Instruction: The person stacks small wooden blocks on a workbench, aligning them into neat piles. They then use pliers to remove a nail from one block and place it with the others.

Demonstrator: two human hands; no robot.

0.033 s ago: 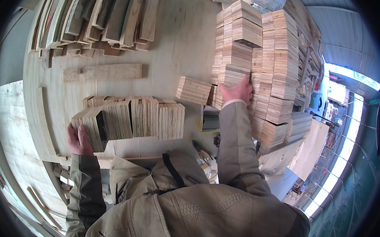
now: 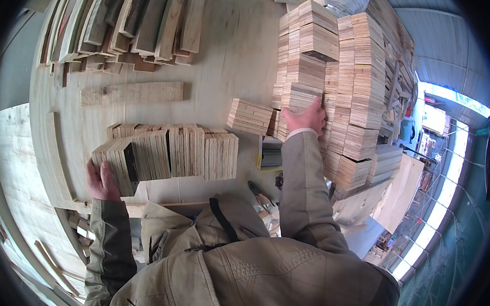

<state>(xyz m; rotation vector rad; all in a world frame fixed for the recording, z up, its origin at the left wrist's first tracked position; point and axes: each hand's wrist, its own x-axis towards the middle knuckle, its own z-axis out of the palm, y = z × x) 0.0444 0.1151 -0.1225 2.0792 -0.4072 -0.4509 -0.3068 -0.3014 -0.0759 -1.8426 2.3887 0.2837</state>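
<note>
A row of thin plywood pieces (image 2: 187, 153) stands on edge at the near left of the table, with a dark gap close to its left end. My left hand (image 2: 104, 183) is closed round that end block, thumb on its near face. At the right, plywood blocks lie in tall stacked columns (image 2: 360, 76). Reaching in among them, my right hand (image 2: 306, 117) grips a stack of plywood pieces (image 2: 302, 95), its thumb and fingers spread across the sides. The underside of this grip is hidden. Just left of it lies a small, slanted plywood bundle (image 2: 249, 116).
Long boards (image 2: 136, 17) are piled at the far left. A single plank (image 2: 133, 93) lies before them, and a narrow strip (image 2: 61, 154) runs along the left edge. Pliers (image 2: 259, 195) and a yellow-edged box (image 2: 271, 154) sit near the table's front.
</note>
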